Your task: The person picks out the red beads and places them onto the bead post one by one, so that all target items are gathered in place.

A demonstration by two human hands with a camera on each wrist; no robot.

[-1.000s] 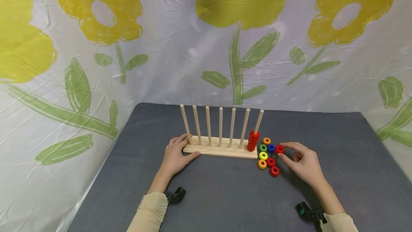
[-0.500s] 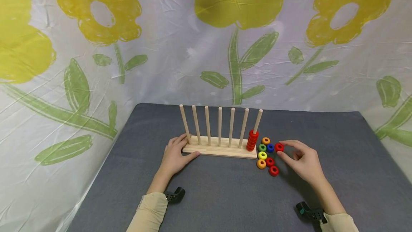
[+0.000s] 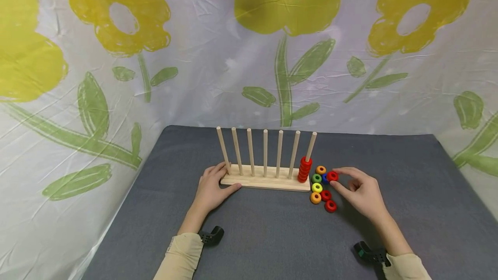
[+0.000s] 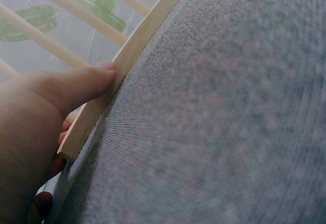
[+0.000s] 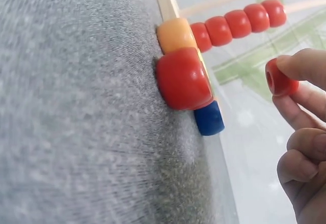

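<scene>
A wooden peg rack (image 3: 268, 181) with several upright pegs stands on the table. My left hand (image 3: 212, 188) grips its left end, thumb along the front edge in the left wrist view. Several red beads (image 3: 304, 170) are stacked on the rightmost peg. Between thumb and fingertips my right hand (image 3: 363, 191) pinches a red bead (image 5: 280, 77), raised off the table in the right wrist view. Loose beads lie beside the rack's right end: a green bead (image 3: 316, 178), a yellow bead (image 3: 317, 187), orange ones, red ones, and a blue bead (image 5: 209, 118), partly hidden in the head view.
A dark grey cloth covers the table (image 3: 272, 237). Behind it hangs a pale curtain (image 3: 210, 81) printed with yellow flowers. A black wrist device (image 3: 212, 236) sits on the left wrist, another black device (image 3: 371, 254) on the right.
The red bead in my right hand has lifted and shifted slightly left, now overlapping the blue bead in the head view. My left hand keeps its grip on the rack.
</scene>
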